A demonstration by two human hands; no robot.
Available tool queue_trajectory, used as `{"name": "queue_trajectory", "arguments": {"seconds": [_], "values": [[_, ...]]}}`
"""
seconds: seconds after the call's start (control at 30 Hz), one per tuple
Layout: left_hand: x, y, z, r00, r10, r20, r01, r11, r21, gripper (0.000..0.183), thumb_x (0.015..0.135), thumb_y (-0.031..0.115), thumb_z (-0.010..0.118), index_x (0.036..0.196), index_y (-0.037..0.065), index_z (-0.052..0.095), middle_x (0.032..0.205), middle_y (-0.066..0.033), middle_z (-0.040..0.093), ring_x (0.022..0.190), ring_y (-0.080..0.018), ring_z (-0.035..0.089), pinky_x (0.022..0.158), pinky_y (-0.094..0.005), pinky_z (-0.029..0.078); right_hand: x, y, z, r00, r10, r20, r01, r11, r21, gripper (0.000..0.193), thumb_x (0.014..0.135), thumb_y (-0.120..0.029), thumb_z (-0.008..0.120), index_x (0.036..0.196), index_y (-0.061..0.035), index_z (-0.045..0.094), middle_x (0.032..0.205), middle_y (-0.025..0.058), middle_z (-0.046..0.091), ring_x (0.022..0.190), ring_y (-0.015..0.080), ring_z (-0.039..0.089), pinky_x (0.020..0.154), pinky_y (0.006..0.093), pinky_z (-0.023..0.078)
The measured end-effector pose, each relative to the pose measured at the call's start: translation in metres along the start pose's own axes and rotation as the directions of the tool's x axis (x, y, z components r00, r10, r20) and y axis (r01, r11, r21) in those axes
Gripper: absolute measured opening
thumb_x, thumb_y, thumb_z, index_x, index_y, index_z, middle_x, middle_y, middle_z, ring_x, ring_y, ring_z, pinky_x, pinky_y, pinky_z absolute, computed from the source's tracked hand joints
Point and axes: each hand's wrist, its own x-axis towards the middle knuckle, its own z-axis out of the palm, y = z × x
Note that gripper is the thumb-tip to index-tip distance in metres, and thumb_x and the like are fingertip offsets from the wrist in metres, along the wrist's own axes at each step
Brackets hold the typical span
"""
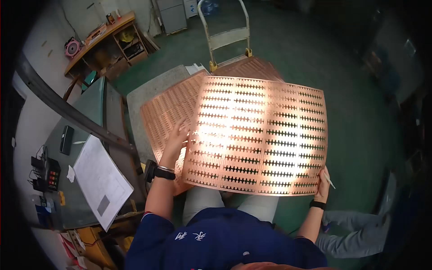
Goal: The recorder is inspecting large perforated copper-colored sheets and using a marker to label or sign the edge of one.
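A large copper-coloured perforated sheet (266, 135), with rows of toothed slots in four columns, is tilted up in front of me and shines brightly in the middle. My right hand (322, 185) grips its lower right edge, and a thin white pen-like stick (330, 179) pokes out from the same fingers. At the left edge of the sheet is my left hand (178, 137), its fingers stretched out and apart; whether it touches the raised sheet is hard to make out. Under it lies another perforated copper sheet (166, 105), partly covered by the raised one.
A grey table (144, 92) carries the lower sheet. Beyond it, a hand trolley (228, 39) stands by more copper sheets (249, 68). On the left, a glass-topped desk (76, 173) bears a paper sheet (101, 180). A person's grey-trousered leg (360, 234) is at lower right.
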Motion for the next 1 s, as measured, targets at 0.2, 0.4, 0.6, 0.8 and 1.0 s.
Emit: {"name": "queue_trajectory", "arguments": {"seconds": [0.2,0.4,0.6,0.8,1.0], "values": [[-0.021,-0.056,-0.033,0.991,-0.031,-0.131,0.034,0.999,0.016,0.041,0.092,0.013,0.048,0.131,0.009,0.039,0.119,-0.014,0.051,0.093,-0.0179,0.058,0.077,-0.0304,0.052,0.061,0.041,-0.016,0.977,0.005,-0.212,0.027,0.989,0.145,0.042,0.094,-0.018,0.047,0.131,-0.0003,0.038,0.125,0.0108,0.049,0.109,0.019,0.053,0.084,0.03,0.05],[-0.071,-0.112,-0.051,0.914,0.051,-0.401,0.048,0.972,0.232,0.026,0.087,0.004,0.048,0.113,0.001,0.052,0.115,-0.0118,0.051,0.094,-0.0186,0.054,0.079,-0.0273,0.046,0.221,0.117,0.0,0.89,-0.055,-0.452,0.047,0.998,-0.029,0.05,0.092,-0.016,0.05,0.136,-0.0003,0.031,0.132,0.0096,0.043,0.119,0.0185,0.044,0.101,0.0301,0.037],[-0.108,-0.119,-0.033,0.879,0.303,-0.367,0.07,0.68,0.73,0.033,0.081,-0.004,0.045,0.112,0.003,0.053,0.106,-0.0107,0.048,0.096,-0.0214,0.05,0.087,-0.0288,0.041,0.307,0.179,0.06,0.911,0.052,-0.41,0.02,0.985,0.171,0.056,0.095,-0.018,0.043,0.141,-0.0061,0.015,0.145,0.0148,0.019,0.13,0.026,0.029,0.105,0.0369,0.035],[-0.102,-0.111,-0.029,0.892,0.259,-0.37,0.078,0.719,0.691,0.033,0.08,-0.006,0.046,0.111,0.002,0.053,0.107,-0.0106,0.048,0.097,-0.0215,0.05,0.087,-0.0293,0.04,0.318,0.23,0.016,0.833,0.116,-0.541,-0.091,0.993,0.073,0.052,0.095,-0.018,0.043,0.14,-0.0051,0.021,0.137,0.015,0.034,0.121,0.0253,0.042,0.1,0.0416,0.039],[-0.11,-0.114,-0.036,0.866,0.223,-0.448,0.06,0.842,0.537,0.034,0.079,-0.007,0.045,0.11,0.002,0.053,0.108,-0.012,0.047,0.101,-0.0233,0.049,0.09,-0.0307,0.04,0.25,0.203,0.015,0.828,0.209,-0.52,-0.374,0.897,-0.236,0.045,0.096,-0.024,0.04,0.136,-0.003,0.03,0.125,0.0174,0.047,0.113,0.0279,0.049,0.1,0.0393,0.037]]}}
